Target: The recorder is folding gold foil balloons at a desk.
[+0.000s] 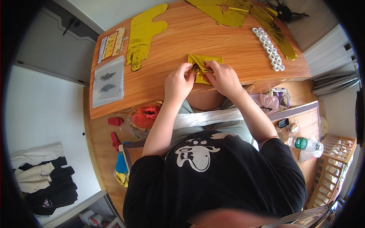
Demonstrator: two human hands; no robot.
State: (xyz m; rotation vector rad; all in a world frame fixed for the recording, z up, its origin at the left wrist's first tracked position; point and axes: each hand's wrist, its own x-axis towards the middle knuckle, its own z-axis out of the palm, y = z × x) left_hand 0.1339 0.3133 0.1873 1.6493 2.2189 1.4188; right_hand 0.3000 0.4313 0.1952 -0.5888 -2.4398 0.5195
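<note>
A shiny gold foil balloon (205,59), flat and folded into a roughly square packet, lies at the near edge of the wooden table. My left hand (179,81) pinches its left side between thumb and fingers. From the right, my right hand (225,79) grips a raised, creased fold of the same foil with thumb and forefinger. Both hands are closed, close together, and partly cover the packet. Something small and dark shows by the left fingertips, too small to name.
On the wooden table (182,38) lie a flat gold foil balloon (146,30), more gold foil (228,15), small white rolls (270,50) in rows, clear plastic bags (108,81) and printed cards (110,45). A white strip (207,118) crosses my lap. A bottle (301,143) stands at right.
</note>
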